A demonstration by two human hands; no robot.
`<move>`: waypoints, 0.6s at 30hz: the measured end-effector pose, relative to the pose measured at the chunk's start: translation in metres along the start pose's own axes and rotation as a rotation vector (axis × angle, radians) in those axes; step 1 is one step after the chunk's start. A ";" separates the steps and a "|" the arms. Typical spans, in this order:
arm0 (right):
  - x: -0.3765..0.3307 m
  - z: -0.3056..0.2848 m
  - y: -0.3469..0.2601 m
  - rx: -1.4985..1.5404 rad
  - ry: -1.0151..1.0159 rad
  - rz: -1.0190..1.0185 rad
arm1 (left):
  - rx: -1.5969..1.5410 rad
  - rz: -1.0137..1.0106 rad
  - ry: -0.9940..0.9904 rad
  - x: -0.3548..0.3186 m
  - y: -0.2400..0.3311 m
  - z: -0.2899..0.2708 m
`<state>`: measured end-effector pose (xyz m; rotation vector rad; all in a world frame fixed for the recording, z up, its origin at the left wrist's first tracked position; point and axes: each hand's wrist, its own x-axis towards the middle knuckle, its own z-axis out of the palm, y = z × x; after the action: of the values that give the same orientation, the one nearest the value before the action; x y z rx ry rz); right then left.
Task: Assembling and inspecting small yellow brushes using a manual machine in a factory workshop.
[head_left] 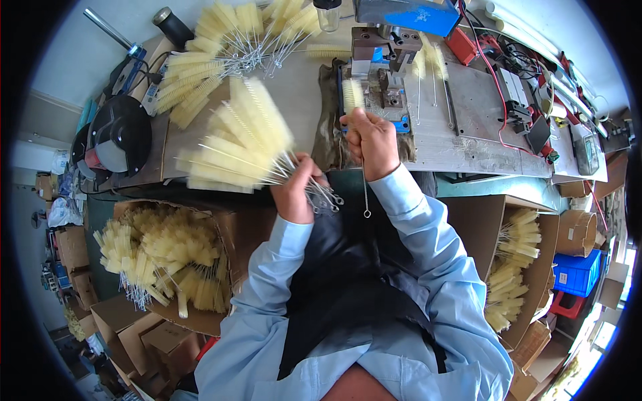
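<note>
A fanned bundle of bottle brushes (244, 137) with cream bristles and looped wire handles is gripped by my left hand (297, 187), the loops sticking out below the fist. My right hand (371, 140) is closed round one bottle brush (352, 95); its wire hangs down past the hand to a loop. The bristle end of that brush points up at the bench machine (384, 57), beside its metal blocks. Whether the bristles touch the machine I cannot tell. Under the machine lies a worn brown cloth (326, 113).
Loose brushes (241, 47) are heaped on the bench's far left, several more right of the machine. A cardboard box of brushes (160, 250) stands below left, another box (515, 274) below right. A black bench grinder (120, 137) sits at left; a red cable (491, 73) crosses the right side.
</note>
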<state>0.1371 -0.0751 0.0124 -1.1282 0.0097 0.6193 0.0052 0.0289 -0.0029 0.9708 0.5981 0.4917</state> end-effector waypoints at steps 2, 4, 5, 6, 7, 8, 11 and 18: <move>0.001 -0.005 -0.003 -0.002 0.002 -0.022 | -0.027 0.015 0.053 0.015 0.005 -0.003; 0.005 -0.006 -0.007 0.005 -0.005 -0.016 | -0.071 0.039 0.021 0.029 0.007 -0.003; 0.008 -0.006 -0.009 0.009 0.005 -0.006 | -0.079 0.055 0.013 0.036 0.006 0.000; 0.011 -0.005 -0.012 0.011 -0.003 -0.004 | -0.086 0.068 0.000 0.043 0.005 0.002; 0.014 -0.004 -0.014 0.012 0.003 0.005 | -0.100 0.066 -0.011 0.050 0.004 0.004; 0.017 -0.004 -0.016 0.014 0.016 0.018 | -0.100 0.068 -0.011 0.056 0.002 0.006; 0.024 -0.008 -0.023 0.084 0.046 0.078 | -0.111 0.085 -0.025 0.071 -0.006 0.013; 0.024 -0.012 -0.039 0.328 -0.191 0.252 | -0.128 0.045 -0.006 0.081 -0.014 0.011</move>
<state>0.1788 -0.0850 0.0321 -0.7525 0.0873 0.9128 0.0740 0.0664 -0.0300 0.8654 0.5340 0.5608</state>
